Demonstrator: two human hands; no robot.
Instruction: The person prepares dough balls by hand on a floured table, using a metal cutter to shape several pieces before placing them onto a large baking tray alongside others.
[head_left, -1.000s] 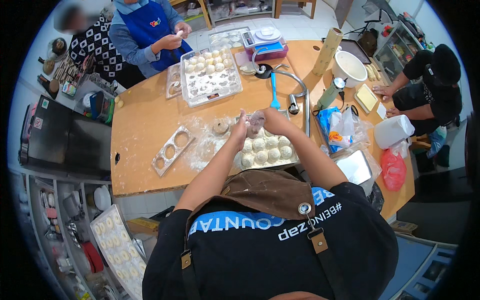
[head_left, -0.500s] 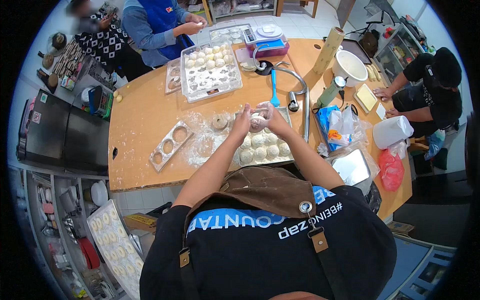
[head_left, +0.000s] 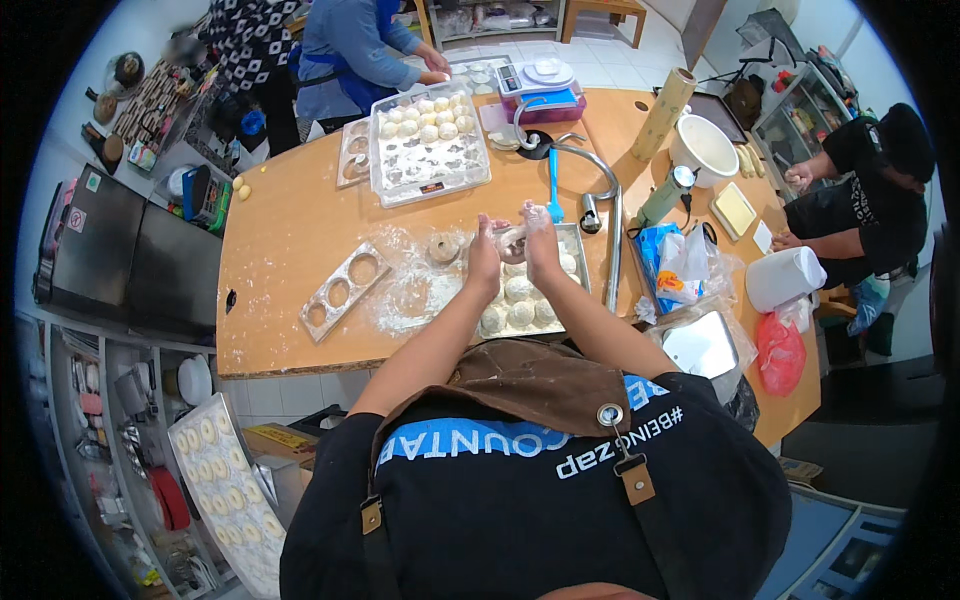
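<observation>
My left hand (head_left: 484, 262) and my right hand (head_left: 541, 248) are raised over a metal tray (head_left: 577, 243). Between the floury palms they hold a dough ball (head_left: 512, 243), partly hidden by the fingers. Several floured dough balls (head_left: 520, 289) sit in rows in the tray below; my forearms cover some of them. Just left of my left hand stands a ring cutter (head_left: 443, 248) on the flour-dusted tabletop (head_left: 400, 290). Farther left lies a flat plate with round holes (head_left: 350, 281).
Beyond my hands are a plastic tub (head_left: 425, 187) of dough balls, a blue spatula (head_left: 554, 190) and a curved metal pipe (head_left: 613, 245). Bags (head_left: 690, 265) and a white jug (head_left: 785, 278) crowd the right. Co-workers stand across (head_left: 350, 45) and at right (head_left: 860, 195).
My fingers have straightened upward, with the palms on either side of the dough ball. The co-worker across has bent toward the table, reaching behind the tub. The person at right has lifted one hand.
</observation>
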